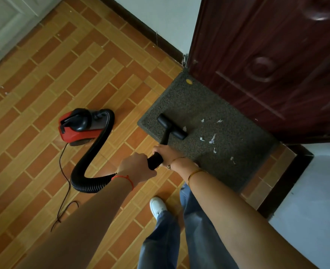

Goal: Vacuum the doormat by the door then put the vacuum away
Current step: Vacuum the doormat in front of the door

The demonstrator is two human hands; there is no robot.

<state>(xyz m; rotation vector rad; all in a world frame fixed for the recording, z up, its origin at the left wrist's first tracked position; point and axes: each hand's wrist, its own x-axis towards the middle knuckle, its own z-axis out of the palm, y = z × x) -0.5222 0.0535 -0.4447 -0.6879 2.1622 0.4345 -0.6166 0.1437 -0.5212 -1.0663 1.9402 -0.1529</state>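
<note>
Both forearms reach down over my jeans [199, 226] and a white shoe [157, 206]. My left hand [136, 168] and right hand [165, 152] grip the black wand [155, 160], fingers curled tight round it, one hand behind the other. Its nozzle [172, 127] sits flat on the doormat [209, 152], near the mat's left end. White paper scraps [211, 139] lie scattered just beyond the nozzle, toward the door [267, 65].

Best worked, I judge, in slow overlapping strokes toward those scraps, nozzle kept flat so suction holds, with the yellow bit [189, 81] at the far corner taken last.

A red vacuum [76, 127] stands well apart on the floor [34, 90], its ribbed hose [94, 164] looping back to my hands and a thin cord [63, 171] trailing behind. Brick-pattern tiles, a dark skirting and pale walls frame the dark red door.
</note>
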